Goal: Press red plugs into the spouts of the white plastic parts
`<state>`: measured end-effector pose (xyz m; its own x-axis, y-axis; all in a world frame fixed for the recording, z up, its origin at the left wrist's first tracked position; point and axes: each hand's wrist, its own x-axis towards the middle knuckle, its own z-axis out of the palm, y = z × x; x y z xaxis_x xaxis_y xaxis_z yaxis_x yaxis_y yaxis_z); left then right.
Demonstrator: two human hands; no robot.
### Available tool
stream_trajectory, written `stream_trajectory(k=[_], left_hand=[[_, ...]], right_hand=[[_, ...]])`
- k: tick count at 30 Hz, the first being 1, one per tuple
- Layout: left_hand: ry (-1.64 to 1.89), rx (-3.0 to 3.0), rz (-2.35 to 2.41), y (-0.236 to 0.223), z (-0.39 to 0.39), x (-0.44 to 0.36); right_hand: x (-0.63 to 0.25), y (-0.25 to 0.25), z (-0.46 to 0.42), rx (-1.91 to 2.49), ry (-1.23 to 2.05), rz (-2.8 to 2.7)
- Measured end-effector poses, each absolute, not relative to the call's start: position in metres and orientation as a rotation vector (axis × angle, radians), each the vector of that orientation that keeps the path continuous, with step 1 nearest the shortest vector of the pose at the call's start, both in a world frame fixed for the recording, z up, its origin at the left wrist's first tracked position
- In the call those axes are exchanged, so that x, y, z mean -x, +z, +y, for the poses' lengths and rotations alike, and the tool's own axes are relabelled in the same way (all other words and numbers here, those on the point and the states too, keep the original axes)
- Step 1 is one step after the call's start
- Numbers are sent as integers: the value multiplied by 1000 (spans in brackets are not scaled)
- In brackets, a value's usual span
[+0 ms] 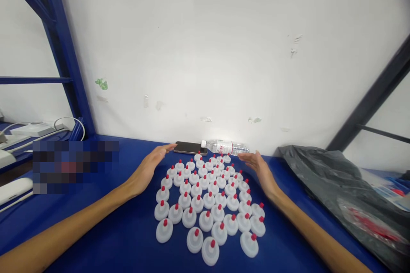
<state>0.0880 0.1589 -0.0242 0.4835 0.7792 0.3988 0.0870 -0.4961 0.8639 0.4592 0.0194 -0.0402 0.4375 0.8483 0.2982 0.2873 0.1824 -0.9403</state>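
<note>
Many round white plastic caps with red tips stand in a broad cluster on the blue tabletop. To the left of the cluster is my left hand, held edge-down with fingers stretched forward and nothing in it. My right hand mirrors it on the other side, fingers extended and palm turned inward. The caps lie between both hands. Ahead of my left fingertips is a dark smartphone, and a clear water bottle with a white cap lies on its side near my right fingertips.
A grey plastic bag lies on the right, with a small clear bag of red pieces on it. White devices and cables sit at the left. Behind the table rises a white wall, flanked by a blue metal frame.
</note>
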Motion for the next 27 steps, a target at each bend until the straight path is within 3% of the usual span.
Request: stream_trajectory(k=[11,27], left_hand=[[1153,-1663,889,-44,181,-86],[1102,-1699,1030,-29,171,-90]], right_hand=[[-455,-48,15,1456,524,-1084],[-454,-49,3,1514,527,-1013]])
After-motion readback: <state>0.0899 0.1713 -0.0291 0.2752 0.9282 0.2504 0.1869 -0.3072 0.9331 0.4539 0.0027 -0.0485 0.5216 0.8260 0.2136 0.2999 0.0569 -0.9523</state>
